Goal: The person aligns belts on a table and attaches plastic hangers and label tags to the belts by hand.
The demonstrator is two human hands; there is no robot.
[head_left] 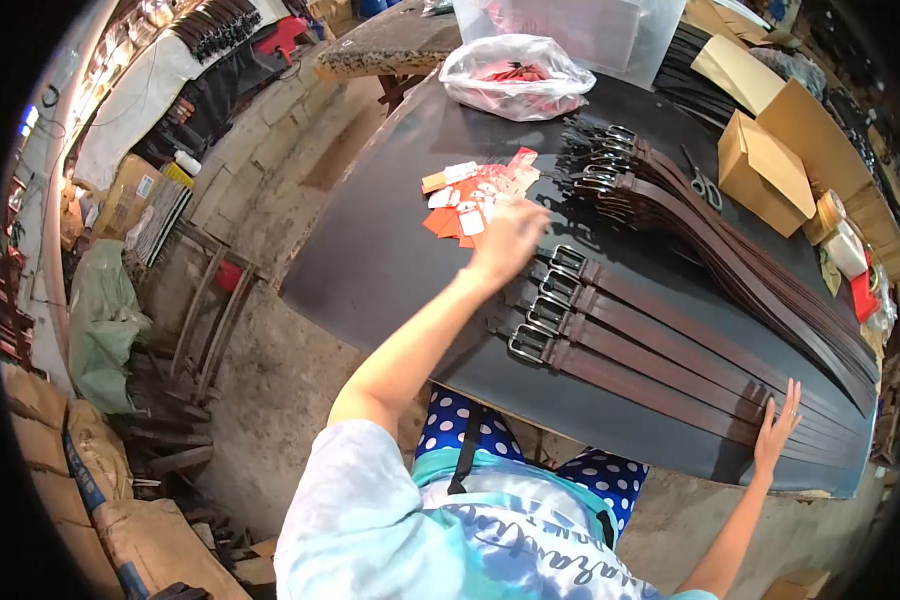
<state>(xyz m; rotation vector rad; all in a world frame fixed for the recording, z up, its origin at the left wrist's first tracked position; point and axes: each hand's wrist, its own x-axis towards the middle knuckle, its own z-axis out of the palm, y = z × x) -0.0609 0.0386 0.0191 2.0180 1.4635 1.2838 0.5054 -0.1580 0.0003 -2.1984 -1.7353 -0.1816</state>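
Had left hand [510, 240] at tags [470, 218], couldn't tell grip | spread right hand [776, 428] on belts [620, 380] | likely picked tags; needed one separated

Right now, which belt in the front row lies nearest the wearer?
The belt closest to the near edge of the table; the row's other belts lie farther back.
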